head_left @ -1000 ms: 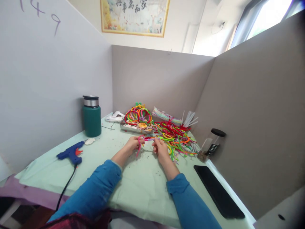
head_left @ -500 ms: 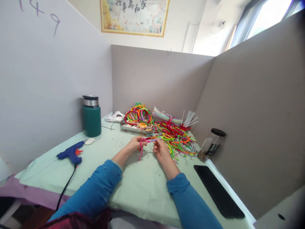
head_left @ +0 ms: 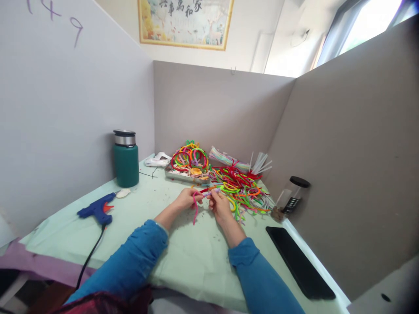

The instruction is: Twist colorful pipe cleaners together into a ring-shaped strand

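Observation:
Near the middle of the table, my left hand pinches a bright pink pipe cleaner, whose loose end hangs down. Just to the right, my right hand is closed on a lilac pipe cleaner that runs between both hands, with pink wound at its left part. A red and orange strand shows just behind the fingers. Beyond my right hand lies a tangled heap of coloured pipe cleaners. The fingertips partly hide the work.
A metal tray holds coloured rings and small pieces. At left are a green bottle, a blue glue gun with a cord and a white disc. A black phone-like slab and a clear jar are at right.
The hanging pink end has swung down and slightly right. My right hand has shifted a little left along the lilac piece, and its fingers have changed position.

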Tool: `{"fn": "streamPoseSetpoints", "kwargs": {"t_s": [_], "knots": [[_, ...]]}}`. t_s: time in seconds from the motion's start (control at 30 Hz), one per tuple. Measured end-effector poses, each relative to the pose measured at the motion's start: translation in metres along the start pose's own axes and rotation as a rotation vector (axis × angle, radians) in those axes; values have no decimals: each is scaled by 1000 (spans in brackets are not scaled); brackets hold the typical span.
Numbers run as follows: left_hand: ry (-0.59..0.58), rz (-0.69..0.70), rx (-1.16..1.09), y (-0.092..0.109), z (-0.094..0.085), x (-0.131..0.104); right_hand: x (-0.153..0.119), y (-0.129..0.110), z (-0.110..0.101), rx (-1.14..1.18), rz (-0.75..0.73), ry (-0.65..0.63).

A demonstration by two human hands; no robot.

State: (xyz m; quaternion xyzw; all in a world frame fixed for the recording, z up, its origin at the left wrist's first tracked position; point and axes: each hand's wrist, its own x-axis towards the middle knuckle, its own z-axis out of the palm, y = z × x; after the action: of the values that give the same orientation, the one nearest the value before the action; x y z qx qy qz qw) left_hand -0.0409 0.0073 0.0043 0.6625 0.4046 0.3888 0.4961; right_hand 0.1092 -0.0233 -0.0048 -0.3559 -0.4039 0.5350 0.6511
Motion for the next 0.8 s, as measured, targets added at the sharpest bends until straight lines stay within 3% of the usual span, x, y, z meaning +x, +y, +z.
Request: {"fn": "streamPoseSetpoints", "kwargs": {"t_s": [0.3, 0.8], "knots": [[56, 81, 14, -8, 3, 5, 1, 3, -3, -77, -37, 13], [83, 68, -49, -4, 8, 4, 1, 10, -1, -48, -35, 33]]}}
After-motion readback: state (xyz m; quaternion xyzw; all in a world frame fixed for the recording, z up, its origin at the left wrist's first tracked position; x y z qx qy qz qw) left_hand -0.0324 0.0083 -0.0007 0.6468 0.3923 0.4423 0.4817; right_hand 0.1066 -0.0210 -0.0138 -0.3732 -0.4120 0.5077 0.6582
